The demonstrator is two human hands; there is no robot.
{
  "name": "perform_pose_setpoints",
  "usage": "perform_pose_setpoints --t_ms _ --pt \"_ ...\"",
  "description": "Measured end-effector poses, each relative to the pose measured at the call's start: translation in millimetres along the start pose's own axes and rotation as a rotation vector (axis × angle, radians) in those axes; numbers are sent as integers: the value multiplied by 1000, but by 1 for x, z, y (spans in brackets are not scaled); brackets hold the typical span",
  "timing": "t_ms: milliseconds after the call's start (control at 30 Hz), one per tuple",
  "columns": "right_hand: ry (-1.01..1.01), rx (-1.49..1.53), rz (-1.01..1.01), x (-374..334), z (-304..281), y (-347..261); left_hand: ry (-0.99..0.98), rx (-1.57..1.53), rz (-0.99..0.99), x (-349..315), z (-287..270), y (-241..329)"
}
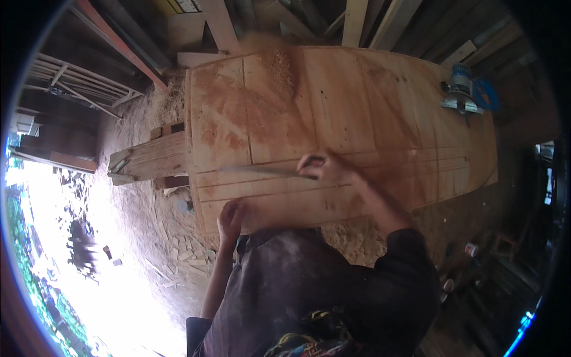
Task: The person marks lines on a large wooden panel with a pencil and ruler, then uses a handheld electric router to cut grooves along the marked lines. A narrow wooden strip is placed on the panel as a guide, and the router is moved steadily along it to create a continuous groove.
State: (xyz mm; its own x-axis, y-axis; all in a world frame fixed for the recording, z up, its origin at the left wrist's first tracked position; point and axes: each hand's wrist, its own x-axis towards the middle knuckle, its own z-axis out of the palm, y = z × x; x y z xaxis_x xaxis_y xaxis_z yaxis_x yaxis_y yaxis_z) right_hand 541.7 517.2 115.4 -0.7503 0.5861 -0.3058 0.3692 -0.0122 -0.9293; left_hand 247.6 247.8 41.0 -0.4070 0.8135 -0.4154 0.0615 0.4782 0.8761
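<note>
A broad wooden panel (339, 113) of joined boards lies in front of me, with long straight lines running across its near part. Above these lines, my right hand (326, 168) is closed around one end of a long, thin grey blade-like tool (256, 171). The tool points left, nearly along the lines, and is blurred, so its exact kind is unclear. My left hand (231, 218) rests at the panel's near left edge, its fingers loosely bent and nothing visible in them.
A blue power tool with a metal base (463, 95) stands on the panel's far right corner. Sawdust (278, 74) is heaped at the far edge. Rough planks (151, 156) stick out at the left. Wood offcuts (193, 250) litter the ground, and timber (354, 24) leans behind.
</note>
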Motion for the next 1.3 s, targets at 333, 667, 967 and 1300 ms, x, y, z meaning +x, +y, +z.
perform_pose_setpoints --t_ms 333,667,967,1300 --pt "817 -484 -192 113 -189 31 75 -25 -2 4 9 1" --pt "-188 -45 -221 172 40 -40 151 -6 -37 -4 12 4" --pt "989 -358 -84 171 -193 50 164 -16 11 -9 17 4" --pt "258 122 33 41 -14 5 71 -24 9 3 6 13"
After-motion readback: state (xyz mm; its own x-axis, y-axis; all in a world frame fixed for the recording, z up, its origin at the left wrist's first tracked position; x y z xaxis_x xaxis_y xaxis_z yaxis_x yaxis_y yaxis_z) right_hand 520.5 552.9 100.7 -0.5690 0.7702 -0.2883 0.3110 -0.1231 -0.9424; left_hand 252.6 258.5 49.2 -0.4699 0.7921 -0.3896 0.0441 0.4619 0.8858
